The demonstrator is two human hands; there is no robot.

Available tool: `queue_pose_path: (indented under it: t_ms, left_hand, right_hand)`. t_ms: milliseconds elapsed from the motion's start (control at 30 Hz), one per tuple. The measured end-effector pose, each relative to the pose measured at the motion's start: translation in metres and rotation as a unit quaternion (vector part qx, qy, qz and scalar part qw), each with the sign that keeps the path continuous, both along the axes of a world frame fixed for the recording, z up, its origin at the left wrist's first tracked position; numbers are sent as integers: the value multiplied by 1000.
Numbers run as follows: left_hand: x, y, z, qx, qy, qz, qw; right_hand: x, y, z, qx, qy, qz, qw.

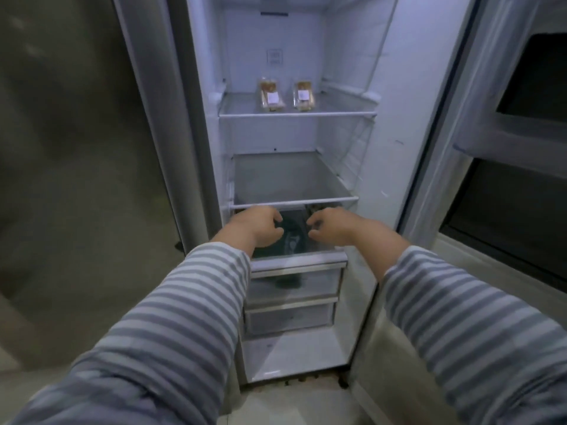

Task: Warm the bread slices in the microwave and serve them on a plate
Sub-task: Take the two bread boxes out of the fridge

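Striped sleeves [171,326] filled the bottom of my view, both arms stretched forward into the open fridge [395,87]. My left hand [254,230] and right hand [333,227] sat side by side just under the front rail of the lower glass shelf [291,179], fingers curled inward toward each other. Between them lay a dark object [293,237] on the ledge above the drawers [296,283]; I judged both hands were closing on its edges, though I could not tell whether the fingers had real purchase, nor what the object was. Reaching with two hands suggested something soft or awkward, better lifted from both sides.

Well above the hands, on the upper shelf [294,114], stood two clear packs of bread [271,96], near each other but apart, each with a pale label and browned slices showing through the wrap. They looked untouched, so by my reckoning the task had barely begun. No microwave or plate showed anywhere near either hand.
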State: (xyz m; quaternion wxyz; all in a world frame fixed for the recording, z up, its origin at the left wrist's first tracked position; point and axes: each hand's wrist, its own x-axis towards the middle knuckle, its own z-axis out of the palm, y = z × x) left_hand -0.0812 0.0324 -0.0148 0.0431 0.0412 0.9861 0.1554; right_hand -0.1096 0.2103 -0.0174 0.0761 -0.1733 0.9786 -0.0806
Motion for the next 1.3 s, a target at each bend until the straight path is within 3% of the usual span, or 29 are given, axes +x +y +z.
queue_pose_path:
  t_ms: [133,300,367,500,600,933,1033,1300]
  left_hand:
    - [-66,0,29,-84,121,68,987]
    - [-152,-5,74,-64,312,121,940]
    - [-184,-9,91,-36,350,122,928]
    - [-250,-16,115,13,354,146,924]
    - [-290,-14,125,50,338,163,926]
    - [-371,-12,129,129,212,215,945]
    - [-376,-19,123,138,178,228,947]
    - [-361,-29,119,175,234,237,927]
  right_hand:
    - [-72,-10,29,-24,51,-7,998]
    - [-154,-28,76,-106,151,-24,983]
    - [-183,-35,94,-147,186,-36,971]
    - [-237,-41,123,-213,258,-85,938]
    - [-276,-44,135,-208,288,-103,929]
    - [-365,-51,140,-296,150,-136,933]
    - [-373,-53,135,-263,121,-138,947]
    - [-360,-63,130,-292,161,-181,925]
